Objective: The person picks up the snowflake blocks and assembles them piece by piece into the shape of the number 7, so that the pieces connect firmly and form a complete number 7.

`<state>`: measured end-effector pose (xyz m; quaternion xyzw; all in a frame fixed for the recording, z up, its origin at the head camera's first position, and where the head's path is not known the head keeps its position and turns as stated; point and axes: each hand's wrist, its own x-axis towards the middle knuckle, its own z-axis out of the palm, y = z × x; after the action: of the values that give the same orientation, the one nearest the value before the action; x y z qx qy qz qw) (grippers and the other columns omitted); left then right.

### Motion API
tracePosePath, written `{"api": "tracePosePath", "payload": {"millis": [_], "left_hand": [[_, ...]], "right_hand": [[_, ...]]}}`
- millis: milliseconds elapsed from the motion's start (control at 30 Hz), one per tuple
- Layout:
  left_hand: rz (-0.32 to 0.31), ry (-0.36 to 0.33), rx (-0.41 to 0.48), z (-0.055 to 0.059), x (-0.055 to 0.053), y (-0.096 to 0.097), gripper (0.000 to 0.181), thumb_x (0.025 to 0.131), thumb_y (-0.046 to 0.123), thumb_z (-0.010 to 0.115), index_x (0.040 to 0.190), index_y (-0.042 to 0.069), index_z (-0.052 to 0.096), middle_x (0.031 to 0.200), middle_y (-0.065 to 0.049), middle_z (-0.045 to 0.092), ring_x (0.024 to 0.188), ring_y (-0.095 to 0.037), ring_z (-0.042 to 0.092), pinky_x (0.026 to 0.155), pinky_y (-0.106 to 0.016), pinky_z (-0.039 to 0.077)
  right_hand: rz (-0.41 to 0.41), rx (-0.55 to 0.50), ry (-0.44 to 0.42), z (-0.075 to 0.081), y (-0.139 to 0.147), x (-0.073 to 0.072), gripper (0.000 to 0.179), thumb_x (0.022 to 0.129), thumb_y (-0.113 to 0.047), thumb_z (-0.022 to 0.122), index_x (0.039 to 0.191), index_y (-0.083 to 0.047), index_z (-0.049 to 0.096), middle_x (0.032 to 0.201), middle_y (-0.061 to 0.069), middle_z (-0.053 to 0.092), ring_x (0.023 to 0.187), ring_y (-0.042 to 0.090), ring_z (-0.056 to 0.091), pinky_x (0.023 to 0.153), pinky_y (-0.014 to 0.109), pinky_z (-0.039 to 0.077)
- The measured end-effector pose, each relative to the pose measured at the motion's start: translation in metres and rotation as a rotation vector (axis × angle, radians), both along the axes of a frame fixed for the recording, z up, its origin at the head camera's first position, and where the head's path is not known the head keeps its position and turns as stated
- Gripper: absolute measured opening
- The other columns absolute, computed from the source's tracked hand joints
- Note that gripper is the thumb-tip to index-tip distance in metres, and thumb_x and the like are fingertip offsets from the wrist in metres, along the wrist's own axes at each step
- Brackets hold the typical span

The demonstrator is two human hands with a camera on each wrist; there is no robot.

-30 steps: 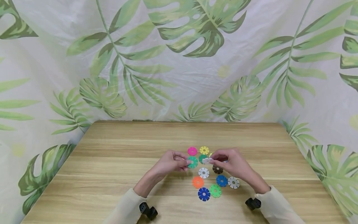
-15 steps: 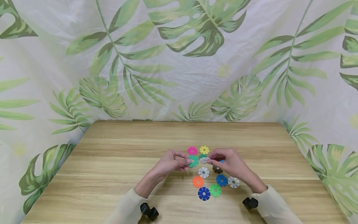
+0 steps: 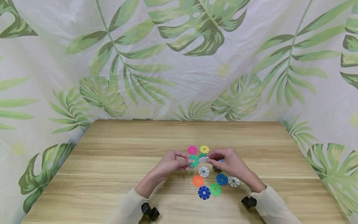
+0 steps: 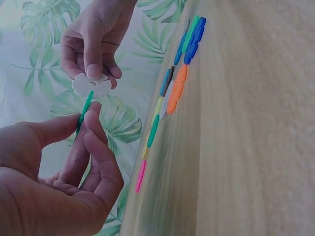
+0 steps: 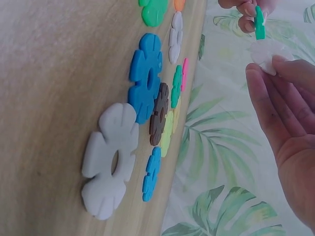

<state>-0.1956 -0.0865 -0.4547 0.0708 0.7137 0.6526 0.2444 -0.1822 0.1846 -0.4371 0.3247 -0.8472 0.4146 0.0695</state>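
My left hand [image 3: 174,161] pinches a green slotted plastic disc [image 3: 194,161] between thumb and fingers. From the other side my right hand [image 3: 230,160] pinches a white slotted disc [image 3: 203,160], held flatter than the green one. The two discs meet edge to edge, roughly at right angles, above the table. In the left wrist view the green disc [image 4: 84,111] stands upright with its top at the rim of the white disc [image 4: 92,86]. The right wrist view shows the white disc [image 5: 271,53] gripped at its lower edge, right under the green one [image 5: 260,23].
Loose slotted discs lie on the wooden table [image 3: 126,149]: pink [image 3: 192,150], yellow [image 3: 204,149], white [image 3: 204,171], orange [image 3: 198,180], dark blue [image 3: 204,193], bright green [image 3: 215,189], blue [image 3: 222,179]. A brown disc [image 5: 159,115] lies partly under my right hand in the head view.
My right hand has moved left with the white disc, bringing it up against the green disc. My left hand has shifted slightly right.
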Motion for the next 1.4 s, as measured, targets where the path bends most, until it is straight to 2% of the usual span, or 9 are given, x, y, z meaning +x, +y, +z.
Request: {"api": "tracePosePath", "payload": {"millis": [400, 767, 1067, 1400], "left_hand": [[0.001, -0.002, 0.006, -0.002, 0.002, 0.002, 0.027, 0.095, 0.018, 0.078, 0.11, -0.004, 0.072, 0.086, -0.007, 0.079, 0.076, -0.013, 0.072, 0.082, -0.034, 0.065], [-0.015, -0.01, -0.013, -0.002, 0.005, 0.002, 0.026, 0.099, 0.016, 0.073, 0.114, -0.004, 0.073, 0.096, -0.016, 0.082, 0.078, -0.013, 0.074, 0.085, -0.035, 0.065], [0.025, -0.009, -0.021, 0.001, 0.009, 0.002, 0.022, 0.095, 0.015, 0.076, 0.106, -0.005, 0.074, 0.085, -0.006, 0.08, 0.076, -0.014, 0.072, 0.084, -0.035, 0.063], [0.051, -0.031, -0.012, 0.005, 0.007, 0.003, 0.017, 0.093, 0.007, 0.074, 0.103, -0.006, 0.073, 0.08, -0.002, 0.076, 0.074, -0.013, 0.069, 0.077, -0.027, 0.06]], "right_hand": [[0.009, 0.015, 0.01, -0.002, 0.0, 0.001, 0.007, 0.093, -0.008, 0.08, 0.097, -0.013, 0.079, 0.09, -0.001, 0.08, 0.078, 0.003, 0.073, 0.072, 0.025, 0.063], [0.032, 0.002, 0.014, -0.004, -0.004, 0.003, 0.006, 0.093, -0.008, 0.079, 0.098, -0.011, 0.079, 0.09, 0.0, 0.081, 0.078, 0.003, 0.073, 0.071, 0.023, 0.063], [0.033, 0.005, 0.022, -0.003, -0.009, 0.005, 0.006, 0.093, -0.006, 0.078, 0.096, -0.011, 0.079, 0.091, 0.002, 0.081, 0.079, 0.006, 0.075, 0.07, 0.022, 0.062], [0.028, 0.008, 0.04, -0.004, -0.011, 0.006, 0.007, 0.093, -0.003, 0.077, 0.097, -0.009, 0.077, 0.09, 0.003, 0.08, 0.08, 0.01, 0.076, 0.071, 0.024, 0.063]]}}
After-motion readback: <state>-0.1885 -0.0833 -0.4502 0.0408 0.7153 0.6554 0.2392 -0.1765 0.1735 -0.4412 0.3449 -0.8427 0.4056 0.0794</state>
